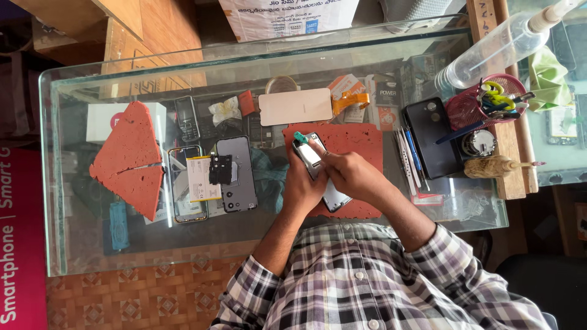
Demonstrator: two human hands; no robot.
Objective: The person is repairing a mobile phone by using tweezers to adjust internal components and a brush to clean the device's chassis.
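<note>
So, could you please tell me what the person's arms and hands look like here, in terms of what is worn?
Both arms wear a checked shirt in white, grey and black, with the sleeves rolled up to about the elbow, leaving the forearms bare. The left hand and the right hand are bare, without gloves. No watch or wristband shows on either wrist. The shirt closes with pale buttons down the front.

White printed carton (287, 17) beyond glass counter; magenta sign (21, 238) at left edge.
</note>
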